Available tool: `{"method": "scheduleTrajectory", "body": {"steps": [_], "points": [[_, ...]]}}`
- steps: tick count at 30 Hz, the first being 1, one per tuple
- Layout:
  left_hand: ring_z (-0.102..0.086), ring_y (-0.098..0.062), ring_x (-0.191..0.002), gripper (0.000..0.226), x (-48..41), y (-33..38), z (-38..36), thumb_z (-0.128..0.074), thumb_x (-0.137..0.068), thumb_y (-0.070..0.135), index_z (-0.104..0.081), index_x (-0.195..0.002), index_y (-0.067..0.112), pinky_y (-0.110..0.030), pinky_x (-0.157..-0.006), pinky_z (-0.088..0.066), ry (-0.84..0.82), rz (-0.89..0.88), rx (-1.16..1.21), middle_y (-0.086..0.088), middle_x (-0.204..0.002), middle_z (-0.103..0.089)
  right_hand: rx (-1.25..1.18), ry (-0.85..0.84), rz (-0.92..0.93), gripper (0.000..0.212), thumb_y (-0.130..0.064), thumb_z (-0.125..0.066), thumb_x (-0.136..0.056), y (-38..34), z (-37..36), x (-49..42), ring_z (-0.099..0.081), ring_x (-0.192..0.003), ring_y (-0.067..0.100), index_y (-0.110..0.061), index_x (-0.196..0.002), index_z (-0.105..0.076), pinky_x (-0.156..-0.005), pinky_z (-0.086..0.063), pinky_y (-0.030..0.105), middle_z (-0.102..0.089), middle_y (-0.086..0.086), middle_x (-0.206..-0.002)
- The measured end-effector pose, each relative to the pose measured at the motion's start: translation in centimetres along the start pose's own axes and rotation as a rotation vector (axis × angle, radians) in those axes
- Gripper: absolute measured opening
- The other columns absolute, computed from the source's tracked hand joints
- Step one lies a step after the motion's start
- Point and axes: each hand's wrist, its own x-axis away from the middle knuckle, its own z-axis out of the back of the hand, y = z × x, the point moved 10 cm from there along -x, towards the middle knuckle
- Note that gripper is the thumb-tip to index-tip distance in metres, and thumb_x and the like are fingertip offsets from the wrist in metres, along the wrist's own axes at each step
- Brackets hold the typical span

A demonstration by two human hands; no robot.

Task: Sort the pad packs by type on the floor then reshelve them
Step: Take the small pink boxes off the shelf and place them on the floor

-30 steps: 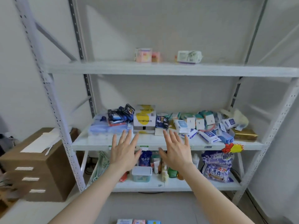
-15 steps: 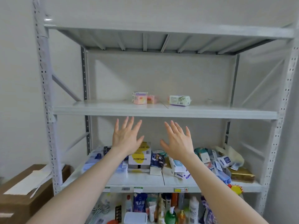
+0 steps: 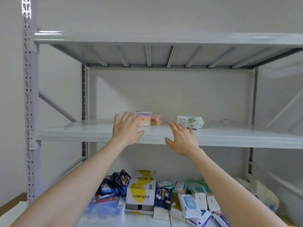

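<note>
Early stage, nothing collected yet. Left hand [image 3: 127,131] and right hand [image 3: 182,139] both spread, empty, reaching toward upper shelf [image 3: 82,131]. Pink packs [image 3: 145,120] and green pack [image 3: 190,122] sitting there, untouched. More packs [image 3: 190,202] jumbled below. Sorting, reshelving all pending.

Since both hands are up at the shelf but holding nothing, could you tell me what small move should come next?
Probably close the left hand on the pink pack just beyond its fingers. Both hands are open and empty; the right hand is just short of the green-and-white pack.
</note>
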Motion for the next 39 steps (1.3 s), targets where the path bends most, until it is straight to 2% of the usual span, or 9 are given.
{"method": "scheduleTrajectory", "body": {"steps": [12, 19, 23, 26, 28, 31, 33, 36, 39], "points": [[-0.009, -0.023, -0.149, 0.079, -13.6, -3.1, -11.6, -0.047, -0.087, 0.064, -0.015, -0.152, 0.032, -0.054, -0.118, -0.002, -0.076, 0.041, 0.044, -0.002, -0.16, -0.019, -0.063, 0.004, -0.016, 0.067, -0.052, -0.042, -0.092, 3.8, -8.2, -15.5, -0.036, -0.136, 0.026, -0.023, -0.149, -0.023, -0.113, -0.023, 0.05, -0.038, 0.001, -0.15], [-0.013, -0.024, -0.149, 0.083, -20.5, -4.5, -18.7, -0.046, -0.084, 0.07, -0.016, -0.152, 0.033, -0.055, -0.117, -0.004, -0.136, 0.094, 0.059, -0.002, -0.159, -0.023, -0.038, -0.066, 0.022, 0.078, -0.066, -0.039, -0.085, 6.4, -14.1, -25.0, -0.037, -0.136, 0.027, -0.022, -0.148, -0.026, -0.106, -0.028, 0.048, -0.039, 0.004, -0.15], [-0.03, -0.026, -0.141, 0.092, -22.8, -6.1, -22.6, -0.058, -0.073, 0.075, -0.024, -0.149, 0.036, -0.052, -0.115, -0.019, -0.277, 0.215, 0.233, -0.002, -0.15, -0.039, -0.104, -0.191, -0.008, 0.076, -0.058, -0.049, -0.088, 7.7, -18.1, -30.0, -0.038, -0.135, 0.027, -0.024, -0.15, -0.021, -0.104, -0.032, 0.046, -0.036, 0.005, -0.151], [-0.047, -0.024, -0.127, 0.086, -23.4, -6.6, -24.9, -0.068, -0.073, 0.066, -0.035, -0.144, 0.03, -0.033, -0.101, -0.037, -0.393, 0.287, 0.544, -0.002, -0.141, -0.05, -0.166, -0.262, -0.059, 0.075, -0.052, -0.053, -0.087, 8.6, -19.7, -32.8, -0.042, -0.131, 0.029, -0.025, -0.15, -0.021, -0.101, -0.035, 0.043, -0.04, 0.007, -0.146], [-0.051, -0.017, -0.113, 0.069, -23.8, -6.8, -25.6, -0.07, -0.079, 0.055, -0.046, -0.137, 0.028, -0.026, -0.09, -0.038, -0.399, 0.303, 0.684, 0.0, -0.136, -0.055, -0.203, -0.312, -0.072, 0.077, -0.052, -0.055, -0.087, 8.9, -20.7, -34.1, -0.045, -0.129, 0.03, -0.021, -0.149, -0.022, -0.101, -0.04, 0.042, -0.043, 0.01, -0.143], [-0.051, -0.018, -0.117, 0.068, -24.2, -8.0, -26.1, -0.073, -0.078, 0.051, -0.051, -0.135, 0.022, -0.026, -0.093, -0.039, -0.369, 0.349, 0.73, -0.001, -0.134, -0.054, -0.288, -0.359, -0.096, 0.081, -0.052, -0.058, -0.086, 8.9, -22.3, -35.1, -0.048, -0.126, 0.032, -0.012, -0.147, -0.025, -0.098, -0.044, 0.04, -0.046, 0.014, -0.14], [-0.052, -0.019, -0.121, 0.072, -24.2, -8.5, -26.7, -0.075, -0.076, 0.051, -0.052, -0.136, 0.021, -0.029, -0.099, -0.041, -0.372, 0.371, 0.759, -0.001, -0.132, -0.055, -0.326, -0.358, -0.11, 0.076, -0.053, -0.06, -0.085, 8.7, -23.2, -35.4, -0.052, -0.119, 0.032, -0.007, -0.139, -0.036, -0.092, -0.046, 0.037, -0.053, 0.014, -0.132], [-0.055, -0.02, -0.117, 0.07, -24.3, -8.7, -27.0, -0.078, -0.074, 0.049, -0.053, -0.133, 0.021, -0.032, -0.101, -0.042, -0.398, 0.361, 0.79, -0.001, -0.125, -0.059, -0.313, -0.327, -0.099, 0.047, -0.046, -0.065, -0.084, 8.5, -23.6, -36.0, -0.06, -0.099, 0.029, -0.007, -0.106, -0.056, -0.075, -0.046, 0.032, -0.064, 0.011, -0.109], [-0.059, -0.02, -0.111, 0.069, -24.1, -8.8, -26.9, -0.08, -0.073, 0.045, -0.053, -0.132, 0.021, -0.03, -0.092, -0.047, -0.405, 0.38, 0.844, -0.002, -0.124, -0.059, -0.337, -0.326, -0.128, 0.04, -0.045, -0.07, -0.08, 8.5, -23.1, -35.7, -0.058, -0.082, 0.025, -0.009, -0.088, -0.056, -0.063, -0.042, 0.029, -0.061, 0.008, -0.091]]}}
